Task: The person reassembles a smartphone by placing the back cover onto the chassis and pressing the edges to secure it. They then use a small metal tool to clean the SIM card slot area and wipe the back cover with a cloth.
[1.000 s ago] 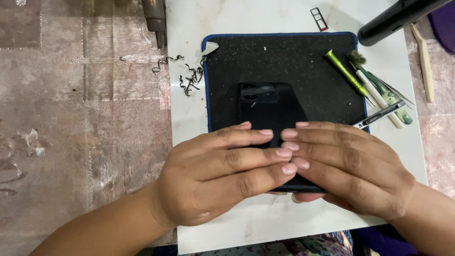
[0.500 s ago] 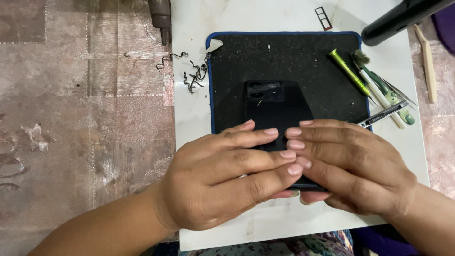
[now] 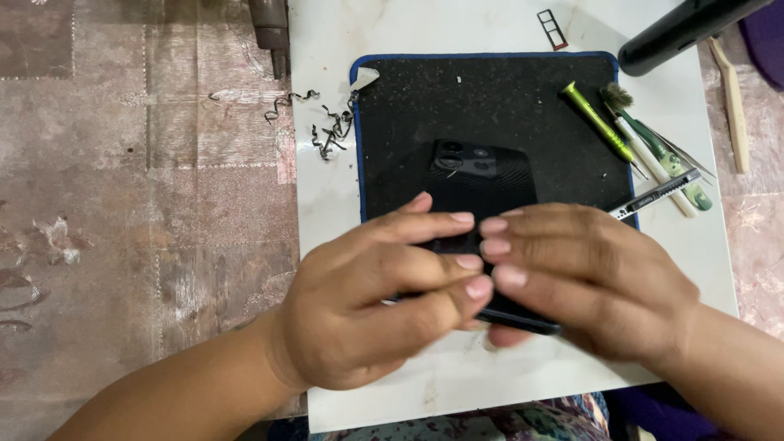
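Note:
A black phone (image 3: 480, 178) lies back side up on a black mat with a blue edge (image 3: 506, 98), its camera block toward the far end. My left hand (image 3: 376, 286) and my right hand (image 3: 588, 278) both press flat on the phone's near half, fingertips meeting over its middle. The lower part of the phone is hidden under my fingers; its near edge shows below my right fingers.
The mat sits on a white board (image 3: 490, 384) over a worn pink tabletop (image 3: 139, 204). A green screwdriver (image 3: 598, 122), a brush, tweezers and a spudger (image 3: 732, 102) lie at the right. Black curled strips (image 3: 327, 131) lie left of the mat. A small card tray (image 3: 552, 28) and a black cylinder (image 3: 686, 28) sit at the back.
My hands have stayed pressed on the phone; the fingers have shifted slightly and the view has drifted a little.

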